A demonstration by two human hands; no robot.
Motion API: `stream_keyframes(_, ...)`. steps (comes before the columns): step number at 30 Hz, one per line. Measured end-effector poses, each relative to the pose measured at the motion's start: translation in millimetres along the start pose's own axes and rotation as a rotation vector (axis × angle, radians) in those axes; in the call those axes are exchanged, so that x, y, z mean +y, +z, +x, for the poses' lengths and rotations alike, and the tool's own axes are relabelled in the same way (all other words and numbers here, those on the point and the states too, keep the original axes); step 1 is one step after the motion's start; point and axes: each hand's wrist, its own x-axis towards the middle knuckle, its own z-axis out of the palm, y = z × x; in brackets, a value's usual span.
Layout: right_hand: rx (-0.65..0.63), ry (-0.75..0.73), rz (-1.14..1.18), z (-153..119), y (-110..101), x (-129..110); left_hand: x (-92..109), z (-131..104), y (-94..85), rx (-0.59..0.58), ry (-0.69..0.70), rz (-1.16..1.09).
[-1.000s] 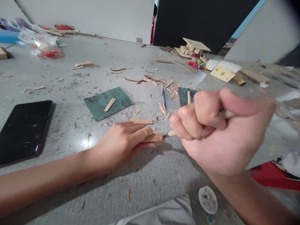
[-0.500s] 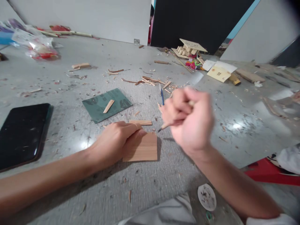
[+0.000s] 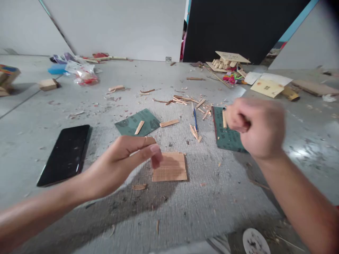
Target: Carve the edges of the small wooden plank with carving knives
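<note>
Wooden board (image 3: 171, 169) flat on desk (image 3: 201, 204). Left hand (image 3: 129, 158) loosely curled, partly open, at board's left edge. Right hand (image 3: 261, 127) closed in fist near green sheet (image 3: 229, 139), contents hidden. Clear bag (image 3: 76, 67) holds red item (image 3: 87, 81).

Hands (image 3: 124, 160) above littered table (image 3: 196, 208)

The inner side of the curled right hand (image 3: 258, 127) is blurred; any item enclosed cannot be identified. The right portion of the dark green abrasive sheet (image 3: 230, 141) is covered by it. The upper left corner of the thin tan wooden board (image 3: 171, 169) is obscured by the left hand (image 3: 132, 158), whose fingertips are blurred. The round white disc (image 3: 254, 241) is cut off by the bottom edge.
</note>
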Motion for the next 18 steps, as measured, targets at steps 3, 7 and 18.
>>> stream_keyframes(3,0.022,-0.09,-0.156,8.3,4.0,14.6,-4.5,3.7,12.3,-0.074,-0.052,-0.206)
stream_keyframes(7,-0.069,-0.041,-0.424,2.6,2.5,29.2,-5.4,6.4,22.1,-0.272,-0.076,-0.624)
stream_keyframes(18,-0.212,0.033,-0.583,1.3,-2.2,43.4,-1.8,22.9,12.5,-0.284,0.115,-0.106)
